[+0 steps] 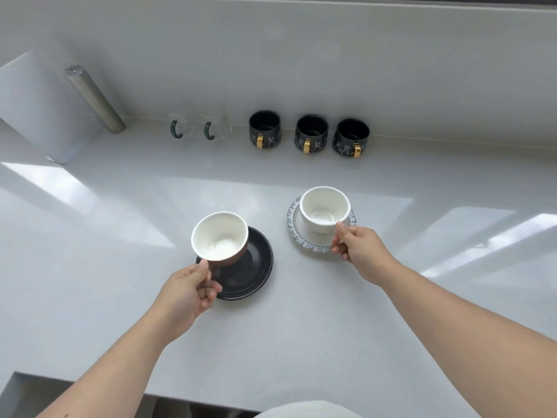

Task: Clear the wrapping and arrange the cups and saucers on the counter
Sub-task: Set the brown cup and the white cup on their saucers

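My left hand [188, 292] grips the handle of a brown cup [219, 238] with a white inside, held over the left side of a black saucer [256, 267] on the white counter [105, 267]. My right hand [357, 247] holds the handle of a white cup [325, 208] that sits over a clear, ridged glass saucer [304, 239]. Whether either cup touches its saucer I cannot tell. No wrapping is visible.
Three black mugs with gold handles [264, 129] [311, 134] [351, 137] stand in a row against the back wall. Left of them are two clear glass cups with green handles [184, 128] [217, 126]. A metal cylinder [95, 99] and a white box [45, 107] stand far left.
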